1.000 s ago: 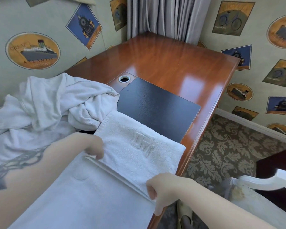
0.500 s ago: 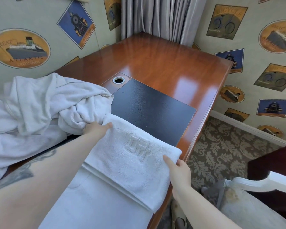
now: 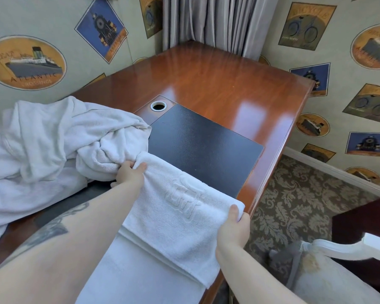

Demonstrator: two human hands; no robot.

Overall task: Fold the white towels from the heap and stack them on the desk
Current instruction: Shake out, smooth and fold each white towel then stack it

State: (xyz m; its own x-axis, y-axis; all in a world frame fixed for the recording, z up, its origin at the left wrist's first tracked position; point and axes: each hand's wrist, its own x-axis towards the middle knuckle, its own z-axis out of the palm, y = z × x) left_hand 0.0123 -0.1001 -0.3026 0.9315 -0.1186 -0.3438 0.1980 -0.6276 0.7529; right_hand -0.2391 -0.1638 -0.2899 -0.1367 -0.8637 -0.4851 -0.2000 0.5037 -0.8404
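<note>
Towel (image 3: 180,207), white terry with an embossed mark, is lying part-folded across the near bench (image 3: 217,84) edge, its folded end between the two hands. Left hand (image 3: 131,174) is pinching the far-left corner of the fold, thumb on top; right hand (image 3: 234,227) is gripping the right corner, fingers curled under. Soft, light and floppy, probably; corners and fold edges are looking like the best holds. Heap (image 3: 53,145) is sitting just left of the left grip, touching the towel. Black desk pad (image 3: 206,150) is lying just beyond both hands.
</note>
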